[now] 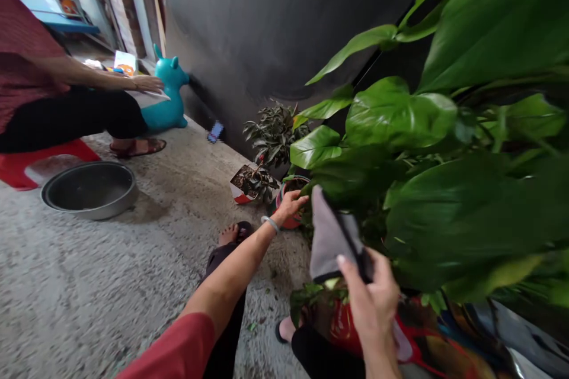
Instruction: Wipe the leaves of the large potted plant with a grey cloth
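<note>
My left hand [291,206], with a pale bangle [270,224] on its wrist, reaches forward to the plant. Its fingers pinch the near edge of a broad dark green leaf [355,174]; the exact contact is small and partly hidden. In my right hand [376,293] is a folded grey cloth [331,243] with dark edging, held up close to the leaves. Thumb and fingers press the cloth from both sides. Glossy leaves [400,112] of the same large plant fill the right side of the view.
Small potted plants [253,182] stand by the dark wall [284,23]. At left, a person [57,89] sits on a red stool [53,157] beside a turquoise animal toy [166,98]. A metal basin [91,207] rests on the concrete floor [89,284]. Red bags [344,325] lie below the plant.
</note>
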### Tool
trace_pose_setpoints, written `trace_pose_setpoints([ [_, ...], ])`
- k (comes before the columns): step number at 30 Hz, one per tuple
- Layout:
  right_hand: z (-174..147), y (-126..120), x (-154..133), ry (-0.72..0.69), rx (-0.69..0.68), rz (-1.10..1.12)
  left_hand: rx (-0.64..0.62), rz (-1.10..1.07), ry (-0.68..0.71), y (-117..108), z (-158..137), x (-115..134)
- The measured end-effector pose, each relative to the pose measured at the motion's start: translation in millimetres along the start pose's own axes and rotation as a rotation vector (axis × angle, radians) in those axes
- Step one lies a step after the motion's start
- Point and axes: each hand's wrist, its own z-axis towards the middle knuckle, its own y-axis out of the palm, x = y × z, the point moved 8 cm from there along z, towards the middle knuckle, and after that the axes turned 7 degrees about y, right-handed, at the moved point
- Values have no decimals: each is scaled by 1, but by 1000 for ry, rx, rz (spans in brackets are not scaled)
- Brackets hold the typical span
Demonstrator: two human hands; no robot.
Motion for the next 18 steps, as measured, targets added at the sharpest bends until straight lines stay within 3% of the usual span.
trace_pose_setpoints([
  [2, 20, -8, -14, -61, 251, 47, -40, -67, -75, 7, -1, -18],
  [3, 28, -3, -16, -89, 297, 64, -45, -105, -98, 8, -2, -23],
  [5, 39, 24, -12, -95, 182, 70, -41, -185, -138, 9, -4, -27],
  [8, 24, 67, 15, -23, -190, 35, -39, -251, -146, 6, -6, -20],
  [9, 12, 72, 26, 13, -274, 30, -43, -259, -130, 5, -6, -16],
  [11, -9, 60, 42, 86, -312, 36, -60, -263, -95, 3, -7, -9],
  [13, -15, 33, 45, 124, -195, 66, -78, -249, -93, 3, -9, -6],
  [16, 1, -3, 19, 36, 132, 117, -69, -211, -128, 5, -15, -8],
  [18, 18, 7, -2, -33, 161, 120, -72, -209, -135, 8, -21, -8],
])
